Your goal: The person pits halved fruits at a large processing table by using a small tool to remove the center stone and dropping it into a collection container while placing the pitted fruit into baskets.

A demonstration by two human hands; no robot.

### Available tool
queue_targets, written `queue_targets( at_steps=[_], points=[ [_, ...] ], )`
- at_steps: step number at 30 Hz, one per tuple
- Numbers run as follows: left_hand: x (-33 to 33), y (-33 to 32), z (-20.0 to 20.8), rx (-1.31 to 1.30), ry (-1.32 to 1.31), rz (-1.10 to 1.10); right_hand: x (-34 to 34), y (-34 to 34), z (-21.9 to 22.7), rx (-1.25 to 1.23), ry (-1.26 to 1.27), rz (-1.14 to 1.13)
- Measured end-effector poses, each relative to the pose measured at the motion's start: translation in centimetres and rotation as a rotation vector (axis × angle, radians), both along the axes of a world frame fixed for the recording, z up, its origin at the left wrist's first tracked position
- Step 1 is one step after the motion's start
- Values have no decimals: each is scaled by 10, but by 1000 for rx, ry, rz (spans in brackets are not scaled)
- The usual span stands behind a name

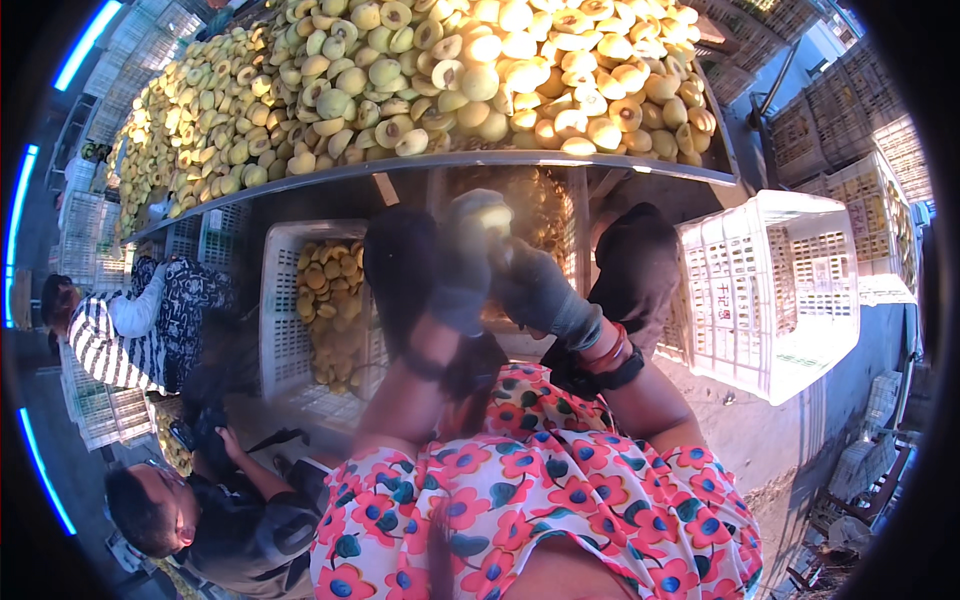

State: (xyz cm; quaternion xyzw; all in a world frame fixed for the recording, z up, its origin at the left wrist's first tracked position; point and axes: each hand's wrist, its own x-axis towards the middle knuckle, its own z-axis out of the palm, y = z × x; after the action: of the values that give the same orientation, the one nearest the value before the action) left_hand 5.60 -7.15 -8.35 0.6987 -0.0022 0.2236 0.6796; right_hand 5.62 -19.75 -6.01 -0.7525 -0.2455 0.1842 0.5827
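Both my hands wear grey gloves and meet just under the front edge of a metal table. My left hand is raised and closed around a pale yellow fruit, which is blurred by motion. My right hand presses against the left one from the right, its fingers pointing at the fruit. Blur hides whether the right hand holds anything. A dark band and a red bangle sit on my right wrist. My flowered sleeves fill the lower middle of the picture.
A large heap of halved yellow fruit covers the table. Under the table stands a white crate partly filled with fruit halves. A white crate stands at the right. Two other people crouch at the lower left. Stacked crates fill the upper right.
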Motion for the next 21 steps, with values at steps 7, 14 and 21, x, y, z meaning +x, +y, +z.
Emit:
queue_targets(
  at_steps=[7,14,21],
  points=[
    [-3,19,-18,298,25,-74,7,-14,14,166,597,296],
    [-21,20,11,-435,333,59,-3,-3,-37,428,853,361],
    [-54,195,-22,762,462,813,6,-13,-80,196,309,89]
  ],
)
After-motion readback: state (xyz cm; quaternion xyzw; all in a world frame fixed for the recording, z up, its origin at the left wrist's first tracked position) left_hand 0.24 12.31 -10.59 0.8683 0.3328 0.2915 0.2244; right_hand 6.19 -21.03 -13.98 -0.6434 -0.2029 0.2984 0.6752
